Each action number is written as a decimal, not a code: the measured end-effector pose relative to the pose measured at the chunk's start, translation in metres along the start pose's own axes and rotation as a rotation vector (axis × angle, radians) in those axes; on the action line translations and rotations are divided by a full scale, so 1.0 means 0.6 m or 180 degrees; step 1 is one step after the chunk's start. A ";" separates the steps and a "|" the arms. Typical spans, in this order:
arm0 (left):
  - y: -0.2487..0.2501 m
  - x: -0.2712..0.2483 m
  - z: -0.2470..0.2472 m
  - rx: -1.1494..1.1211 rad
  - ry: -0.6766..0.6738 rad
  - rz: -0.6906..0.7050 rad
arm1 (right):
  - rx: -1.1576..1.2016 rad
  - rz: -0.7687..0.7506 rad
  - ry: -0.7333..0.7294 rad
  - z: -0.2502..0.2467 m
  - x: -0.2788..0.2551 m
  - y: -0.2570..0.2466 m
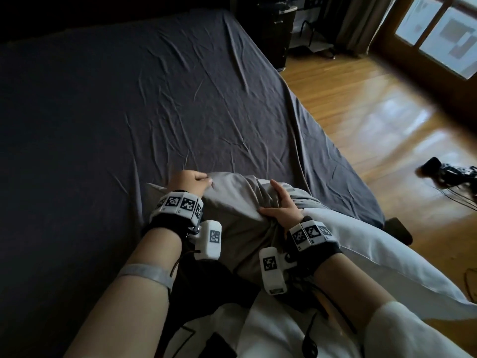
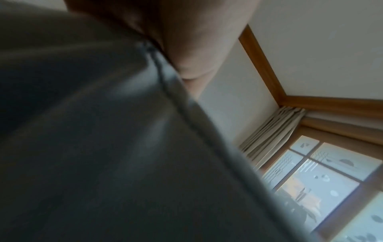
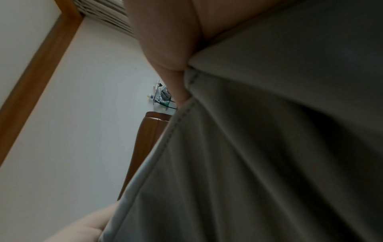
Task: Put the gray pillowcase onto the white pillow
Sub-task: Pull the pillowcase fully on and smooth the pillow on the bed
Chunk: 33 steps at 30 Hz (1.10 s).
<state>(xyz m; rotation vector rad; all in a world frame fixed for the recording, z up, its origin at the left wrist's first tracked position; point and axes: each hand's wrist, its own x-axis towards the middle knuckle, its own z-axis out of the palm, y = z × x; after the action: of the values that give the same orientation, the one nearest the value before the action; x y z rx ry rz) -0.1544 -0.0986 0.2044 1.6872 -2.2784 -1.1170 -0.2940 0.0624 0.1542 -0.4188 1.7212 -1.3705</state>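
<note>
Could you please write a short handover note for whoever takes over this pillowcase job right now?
Left hand: grips the far left part of the pillowcase.
Right hand: grips bunched pillowcase fabric at its middle.
Pillow: lies on the bed at its near edge.
Done: the pillowcase covers the pillow's far end.
Left: most of the pillow, toward the right, is still bare; draw the case along it and straighten.
</note>
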 end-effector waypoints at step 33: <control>0.017 -0.014 -0.039 -0.0218 -0.0354 0.0045 | -0.0554 -0.0024 -0.0549 -0.026 -0.020 0.008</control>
<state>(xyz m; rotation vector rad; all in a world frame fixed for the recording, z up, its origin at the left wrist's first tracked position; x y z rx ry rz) -0.1483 -0.1017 0.2303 1.6204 -2.2832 -1.3015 -0.2985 0.0819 0.1552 -0.6231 1.7019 -1.1579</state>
